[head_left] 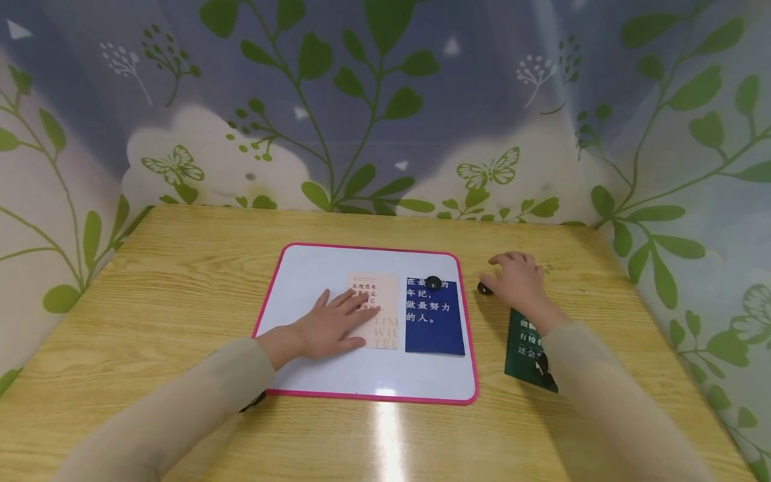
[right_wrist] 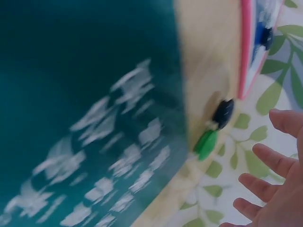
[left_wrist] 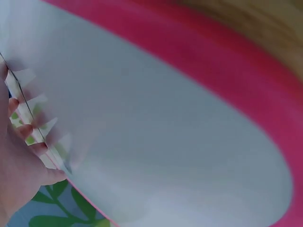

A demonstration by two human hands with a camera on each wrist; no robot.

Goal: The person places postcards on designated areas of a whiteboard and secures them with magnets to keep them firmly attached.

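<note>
Fingers spread, my left hand [head_left: 328, 328] rests on a pale pink card [head_left: 385, 331] with printed text, lying on a pink-rimmed whiteboard [head_left: 415, 378]. To its right on the board is a dark blue card [head_left: 435, 335] with a round black magnet [head_left: 433, 283] at its top. Over the table right of the board, my right hand [head_left: 518, 282] has loosely bent fingers, with nothing seen held. Near its fingertips lies another black magnet [head_left: 484, 289]. In the right wrist view a green magnet [right_wrist: 206, 144] sits beside that black one; the head view hides it.
A dark green card [head_left: 523, 361] with white text lies on the wooden table [head_left: 199, 268], partly covered by my right forearm. Leaf-patterned cloth [head_left: 361, 134] stands behind the table and along both sides.
</note>
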